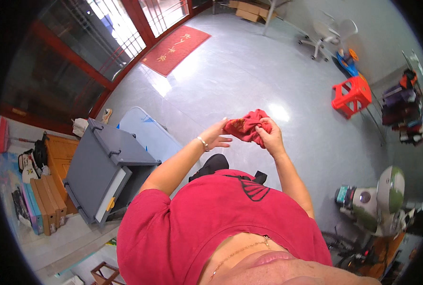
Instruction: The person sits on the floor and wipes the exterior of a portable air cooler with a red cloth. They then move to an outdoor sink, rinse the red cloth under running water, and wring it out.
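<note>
A bunched red knit cloth item with a yellow-gold pattern hangs in the air before me; its exact kind is hard to make out. On its right side, my right hand pinches the folds between thumb and fingers. My left hand, with a bracelet at the wrist, meets the narrow left end of the cloth and seems to hold it there. Two of its lower fingers stick out below, away from the fabric. The cloth hides part of the left fingertips.
Left of me stand a grey cabinet and a pale blue board. A red mat lies by the doors. To the right are a red plastic stool, a rack of hanging items and a scooter.
</note>
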A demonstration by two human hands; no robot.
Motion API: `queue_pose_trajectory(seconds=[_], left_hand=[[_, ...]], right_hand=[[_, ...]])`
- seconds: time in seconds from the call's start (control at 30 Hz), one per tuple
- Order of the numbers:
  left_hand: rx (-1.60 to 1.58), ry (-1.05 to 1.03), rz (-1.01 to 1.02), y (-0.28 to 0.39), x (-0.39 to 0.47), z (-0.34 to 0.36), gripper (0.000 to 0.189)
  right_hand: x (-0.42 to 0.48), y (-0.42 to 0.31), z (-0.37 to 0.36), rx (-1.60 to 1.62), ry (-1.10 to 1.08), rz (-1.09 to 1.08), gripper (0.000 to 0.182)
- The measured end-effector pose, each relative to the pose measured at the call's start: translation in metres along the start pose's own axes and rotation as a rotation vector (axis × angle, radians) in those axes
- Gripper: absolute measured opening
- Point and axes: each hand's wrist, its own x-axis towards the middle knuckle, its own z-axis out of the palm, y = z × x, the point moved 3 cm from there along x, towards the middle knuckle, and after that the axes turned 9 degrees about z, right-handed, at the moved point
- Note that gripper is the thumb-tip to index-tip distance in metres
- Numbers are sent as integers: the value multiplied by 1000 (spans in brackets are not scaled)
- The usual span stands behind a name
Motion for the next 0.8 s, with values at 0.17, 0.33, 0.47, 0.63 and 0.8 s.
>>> queue_pose_trajectory(seconds=[0.17,0.33,0.47,0.63,0.8], left_hand=[[-164,269,57,31,60,-95,47],[-73,317,74,94,142,-146,42],[91,303,184,194,193,-171,40],[377,407,367,348,248,-210,41],[477,461,626,498,314,-264,37]], right_hand=[[103,-45,40,389,-310,298,13],[226,-15,45,82,-323,160,14],[296,21,20,164,-204,406,16],[384,45,6,479,49,628,26],[534,31,38,531,-84,616,28]])
